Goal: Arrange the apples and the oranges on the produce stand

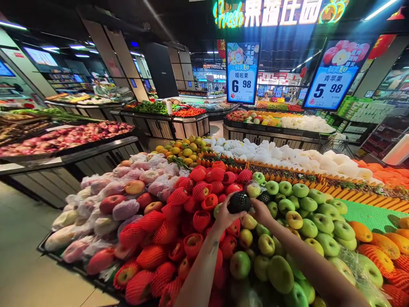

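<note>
My left hand is closed around a round fruit in a black foam net, held over the apple display. My right hand meets its right side, with fingers bent against it and partly hidden. Just behind the right hand lies another black foam net among the fruit. Apples in red foam nets surround the left hand and forearm. Bare green apples spread out to the right, under and beyond my right forearm. The kind of fruit inside the black net cannot be made out.
Fruit in thin plastic bags fills the left of the stand, oranges the right. White-wrapped fruit lies behind an orange divider. Price screens hang overhead. An onion stand stands left across the aisle.
</note>
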`<state>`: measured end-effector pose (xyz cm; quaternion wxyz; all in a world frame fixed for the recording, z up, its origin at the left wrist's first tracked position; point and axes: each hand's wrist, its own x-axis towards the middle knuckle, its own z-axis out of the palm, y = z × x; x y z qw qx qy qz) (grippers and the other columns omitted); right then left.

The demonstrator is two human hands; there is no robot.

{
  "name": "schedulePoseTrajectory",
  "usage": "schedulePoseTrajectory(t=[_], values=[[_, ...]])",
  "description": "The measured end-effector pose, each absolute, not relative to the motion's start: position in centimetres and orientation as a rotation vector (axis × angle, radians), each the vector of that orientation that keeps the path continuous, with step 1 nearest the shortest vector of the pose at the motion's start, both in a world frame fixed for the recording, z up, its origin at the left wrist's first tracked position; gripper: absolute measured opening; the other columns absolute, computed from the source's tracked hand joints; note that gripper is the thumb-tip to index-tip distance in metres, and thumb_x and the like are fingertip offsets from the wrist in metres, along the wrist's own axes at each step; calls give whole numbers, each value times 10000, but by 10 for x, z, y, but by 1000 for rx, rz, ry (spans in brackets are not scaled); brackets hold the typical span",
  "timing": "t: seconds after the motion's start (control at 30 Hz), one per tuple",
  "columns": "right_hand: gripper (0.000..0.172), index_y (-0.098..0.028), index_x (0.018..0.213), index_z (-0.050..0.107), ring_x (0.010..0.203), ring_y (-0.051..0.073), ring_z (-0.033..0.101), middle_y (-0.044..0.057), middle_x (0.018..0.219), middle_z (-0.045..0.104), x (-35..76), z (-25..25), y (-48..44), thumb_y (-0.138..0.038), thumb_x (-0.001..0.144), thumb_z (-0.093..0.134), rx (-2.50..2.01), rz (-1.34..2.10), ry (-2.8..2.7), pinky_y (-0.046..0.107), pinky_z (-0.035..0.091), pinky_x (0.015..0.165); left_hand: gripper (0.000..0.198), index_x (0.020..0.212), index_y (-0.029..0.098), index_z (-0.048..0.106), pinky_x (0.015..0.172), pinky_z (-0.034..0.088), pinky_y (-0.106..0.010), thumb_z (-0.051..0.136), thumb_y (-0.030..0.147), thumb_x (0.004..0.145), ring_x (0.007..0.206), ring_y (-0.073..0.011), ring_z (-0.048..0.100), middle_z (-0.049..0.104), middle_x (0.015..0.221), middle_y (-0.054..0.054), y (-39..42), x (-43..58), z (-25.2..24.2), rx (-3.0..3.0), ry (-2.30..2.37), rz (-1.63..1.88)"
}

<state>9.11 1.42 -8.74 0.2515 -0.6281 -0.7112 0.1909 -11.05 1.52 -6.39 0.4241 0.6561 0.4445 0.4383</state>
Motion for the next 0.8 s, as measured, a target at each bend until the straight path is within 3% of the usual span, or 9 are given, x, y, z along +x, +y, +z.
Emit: schedulePoseTrajectory(t=[0.1,0.17,0.27,0.43,0.53,0.7,0.8], values=[[263,-202,1049,667,992,201,662,70,1083,712,101,-54,-1,-174,931,433,-1457,440,-1787,342,520,907,753,1354,239,576,1099,520,-427,862,322,663,1200,-224,655,693,1278,-69,19,-109,-65,1701,1052,1078],[242,-215,983,686,963,215,660,67,1022,714,105,-36,-10,-287,961,455,-1261,472,-1703,350,523,881,756,1346,238,585,1113,510,-424,871,291,649,1233,-234,638,696,1261,-77,19,-104,-64,1733,998,1054],[238,-209,955,675,878,218,652,59,940,705,109,-29,-20,-416,886,583,-1247,670,-1537,357,534,827,699,1334,233,563,1042,555,-392,847,300,698,1199,-219,651,687,1253,-80,13,-91,-67,1697,962,1052],[533,-239,1138,627,914,225,669,41,1046,705,116,-58,-31,-488,683,751,-1202,1359,-1155,333,565,746,285,1170,218,613,1045,531,-383,637,359,923,1133,-207,663,702,1176,-75,0,-63,-71,1887,1030,1128],[582,-238,1140,612,916,232,678,49,1084,694,127,-70,-37,-474,645,807,-1243,1396,-972,328,580,715,227,1054,207,635,1004,530,-385,509,387,998,1073,-223,675,710,1073,-85,9,-58,-70,2014,1223,1148],[747,-305,1284,554,1022,230,682,25,1128,686,156,-62,-52,-378,601,848,-1250,1163,-904,369,576,925,256,1164,158,579,930,537,-381,447,307,1003,1101,-249,658,662,1196,-158,36,-72,-71,1802,1747,1357],[812,-332,1360,513,1188,270,647,39,1235,678,167,-55,-62,-350,617,840,-1097,1227,-964,431,525,1042,243,1146,175,599,906,530,-363,469,207,943,1080,-241,649,643,1209,-133,33,-73,-70,1866,1815,1167]])
